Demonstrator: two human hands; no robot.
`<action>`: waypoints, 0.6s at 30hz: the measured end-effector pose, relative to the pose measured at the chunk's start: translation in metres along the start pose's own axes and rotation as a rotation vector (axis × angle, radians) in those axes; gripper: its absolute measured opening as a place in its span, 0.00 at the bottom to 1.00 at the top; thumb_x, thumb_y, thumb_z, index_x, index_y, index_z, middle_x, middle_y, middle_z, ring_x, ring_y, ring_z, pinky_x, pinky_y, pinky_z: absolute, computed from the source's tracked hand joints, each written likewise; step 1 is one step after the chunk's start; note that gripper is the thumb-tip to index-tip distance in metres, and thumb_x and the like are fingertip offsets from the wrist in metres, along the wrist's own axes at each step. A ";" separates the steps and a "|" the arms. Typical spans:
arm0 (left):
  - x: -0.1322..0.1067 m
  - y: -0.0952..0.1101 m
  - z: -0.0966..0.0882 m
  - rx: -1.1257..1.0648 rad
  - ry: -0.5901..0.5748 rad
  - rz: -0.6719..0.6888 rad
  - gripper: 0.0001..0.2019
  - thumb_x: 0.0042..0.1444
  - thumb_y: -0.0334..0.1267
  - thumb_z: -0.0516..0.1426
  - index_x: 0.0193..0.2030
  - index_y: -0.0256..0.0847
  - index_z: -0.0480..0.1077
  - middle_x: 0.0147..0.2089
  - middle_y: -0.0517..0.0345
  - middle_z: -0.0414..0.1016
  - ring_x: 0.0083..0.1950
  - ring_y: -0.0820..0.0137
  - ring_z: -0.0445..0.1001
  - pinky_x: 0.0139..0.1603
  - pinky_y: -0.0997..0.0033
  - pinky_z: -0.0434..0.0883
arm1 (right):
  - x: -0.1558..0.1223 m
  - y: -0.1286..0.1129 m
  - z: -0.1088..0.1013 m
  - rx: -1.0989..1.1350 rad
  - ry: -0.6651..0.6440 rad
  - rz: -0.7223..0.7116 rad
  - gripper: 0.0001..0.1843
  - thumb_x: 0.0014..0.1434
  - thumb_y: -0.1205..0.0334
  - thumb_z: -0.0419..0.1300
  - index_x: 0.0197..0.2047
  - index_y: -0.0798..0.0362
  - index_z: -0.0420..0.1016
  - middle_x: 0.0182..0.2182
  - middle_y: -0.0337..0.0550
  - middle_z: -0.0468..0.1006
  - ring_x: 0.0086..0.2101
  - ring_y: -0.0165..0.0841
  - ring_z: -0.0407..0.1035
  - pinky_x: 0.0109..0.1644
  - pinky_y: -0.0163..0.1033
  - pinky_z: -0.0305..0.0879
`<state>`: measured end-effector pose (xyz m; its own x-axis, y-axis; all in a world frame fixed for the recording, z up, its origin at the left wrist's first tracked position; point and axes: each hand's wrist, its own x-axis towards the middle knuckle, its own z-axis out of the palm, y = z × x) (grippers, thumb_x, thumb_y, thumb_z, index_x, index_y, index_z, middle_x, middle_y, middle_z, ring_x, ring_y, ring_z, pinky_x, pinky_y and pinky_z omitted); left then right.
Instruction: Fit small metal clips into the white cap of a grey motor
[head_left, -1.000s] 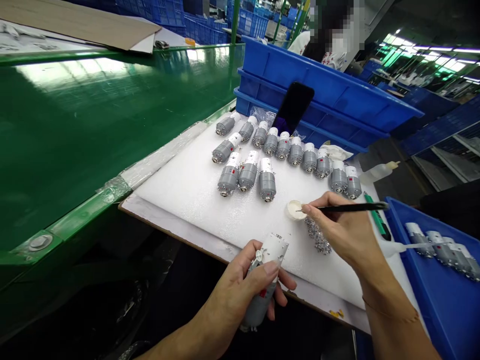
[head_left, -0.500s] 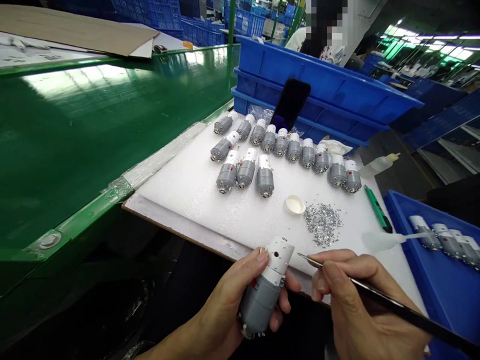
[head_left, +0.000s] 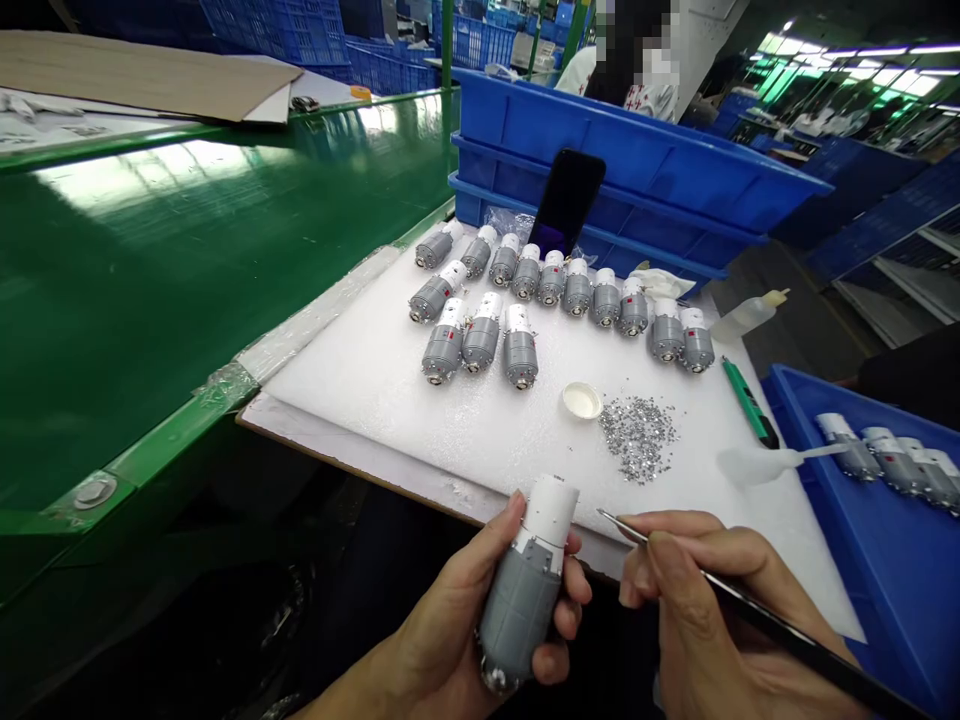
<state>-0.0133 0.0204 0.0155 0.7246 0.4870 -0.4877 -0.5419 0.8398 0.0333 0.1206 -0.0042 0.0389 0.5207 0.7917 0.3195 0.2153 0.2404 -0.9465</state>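
Observation:
My left hand (head_left: pixel 465 610) is wrapped round a grey-and-white spacecraft model (head_left: pixel 523 600), its white end tilted up and away from me. Pinched like a pen in my right hand (head_left: pixel 712 610) is a thin dark tool with a fine metal tip (head_left: pixel 616 524); its exact kind is unclear. That tip points at the model's white section with a small gap between them. Beyond my hands, a heap of tiny silvery parts (head_left: pixel 639 438) lies on the white foam sheet (head_left: pixel 360 385), beside a small white cap (head_left: pixel 582 401).
Several similar models (head_left: pixel 520 350) stand or lie across the foam. A phone (head_left: pixel 568 200) leans against stacked blue bins (head_left: pixel 645 150). At right are a green-handled tool (head_left: pixel 750 402), squeeze bottles (head_left: pixel 750 316) and a blue tray (head_left: pixel 892 560) with more models. A green conveyor (head_left: pixel 225 240) runs along the left.
The model has turned in my left hand: its dark hole and red mark no longer face me. My right hand keeps the tool near the same spot. The view has shifted slightly.

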 end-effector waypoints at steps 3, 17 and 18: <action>0.000 -0.002 -0.002 -0.044 -0.014 -0.045 0.31 0.64 0.60 0.50 0.38 0.28 0.75 0.28 0.55 0.71 0.21 0.79 0.70 0.17 0.84 0.65 | 0.001 0.003 -0.003 0.020 -0.047 -0.046 0.07 0.59 0.72 0.64 0.32 0.51 0.75 0.33 0.39 0.79 0.24 0.27 0.70 0.26 0.37 0.64; 0.002 -0.011 0.003 0.199 0.127 0.049 0.35 0.64 0.63 0.42 0.36 0.32 0.75 0.24 0.55 0.72 0.16 0.79 0.68 0.16 0.83 0.66 | -0.008 -0.007 0.001 -0.073 -0.052 0.071 0.09 0.63 0.64 0.62 0.30 0.49 0.74 0.22 0.37 0.71 0.31 0.32 0.75 0.36 0.38 0.74; 0.003 -0.013 0.002 0.216 0.135 0.079 0.34 0.64 0.63 0.43 0.36 0.32 0.75 0.24 0.55 0.72 0.16 0.79 0.68 0.16 0.83 0.66 | -0.007 -0.006 0.001 -0.075 -0.058 0.041 0.08 0.62 0.65 0.63 0.29 0.49 0.74 0.22 0.37 0.72 0.30 0.33 0.75 0.36 0.38 0.74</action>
<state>-0.0033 0.0113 0.0155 0.6126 0.5289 -0.5873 -0.4807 0.8392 0.2543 0.1143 -0.0108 0.0421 0.4821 0.8316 0.2758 0.2571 0.1666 -0.9519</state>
